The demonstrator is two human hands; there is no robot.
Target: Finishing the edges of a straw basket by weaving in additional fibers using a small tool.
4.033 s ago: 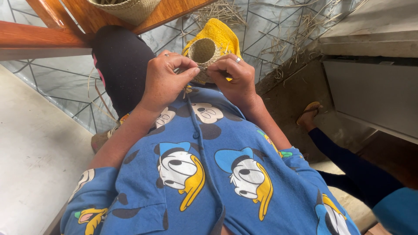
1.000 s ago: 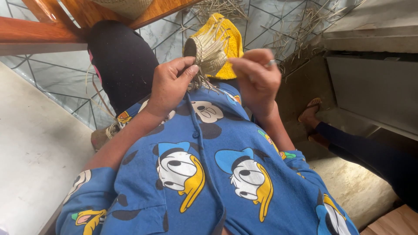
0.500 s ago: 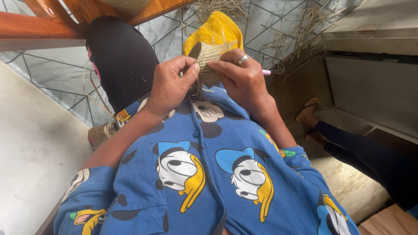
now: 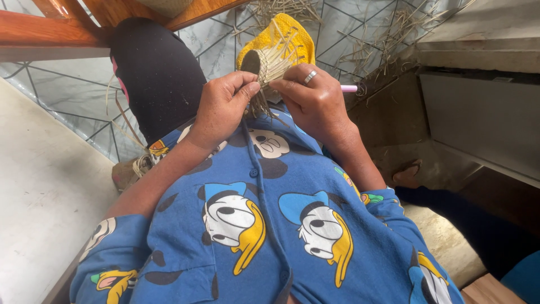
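A small woven straw basket (image 4: 265,63), half-made with loose strands hanging from it, is held in front of my chest. My left hand (image 4: 222,108) pinches its lower left edge with thumb and fingers. My right hand (image 4: 313,100), with a ring on one finger, grips the basket's right side and also holds a thin pink-tipped tool (image 4: 349,88) that sticks out to the right. Behind the basket lies a yellow cloth (image 4: 284,36). My blue cartoon-print shirt (image 4: 264,219) fills the lower half of the view.
My black-clad knee (image 4: 157,73) rises at the left under a wooden beam (image 4: 50,28). Loose straw (image 4: 388,39) is scattered on the patterned tile floor. Another person's foot (image 4: 408,171) and dark-blue leg (image 4: 478,225) lie at the right beside a concrete step (image 4: 484,118).
Both hands have turned and shifted the basket slightly; my right hand moved from above it back onto its right side, and the pink-tipped tool shows now.
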